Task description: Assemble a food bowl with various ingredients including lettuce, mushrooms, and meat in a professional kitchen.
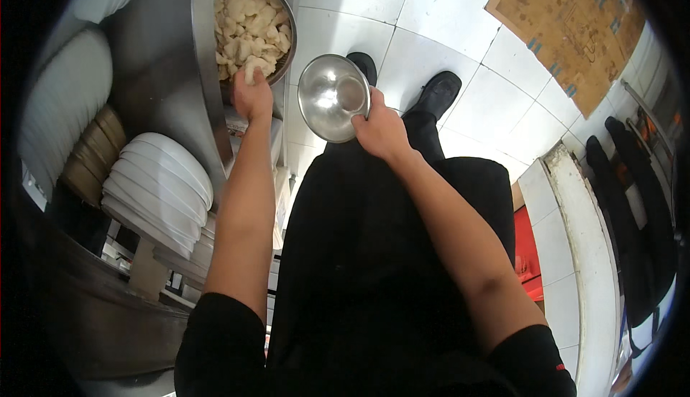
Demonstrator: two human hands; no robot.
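Observation:
My right hand point(381, 125) grips the rim of a shiny steel bowl point(316, 102), thumb on the inside. The bowl's inside faces up and shows no food. At upper left, a large round metal basin point(291, 19) holds a heap of pale, cream-coloured food chunks point(248, 23), whose kind I cannot make out. My left hand point(253, 98) reaches to the basin's near edge, its fingers closed round a pale food chunk point(256, 70). The two hands are apart, with the bowl to the right of the basin.
Stacked white dishes point(162, 181) stand on the left beside a steel panel point(154, 44). My black shoes point(438, 93) are on white floor tiles point(445, 8). A stained cardboard sheet point(568, 23) lies at upper right. A low tiled ledge point(568, 253) runs along the right.

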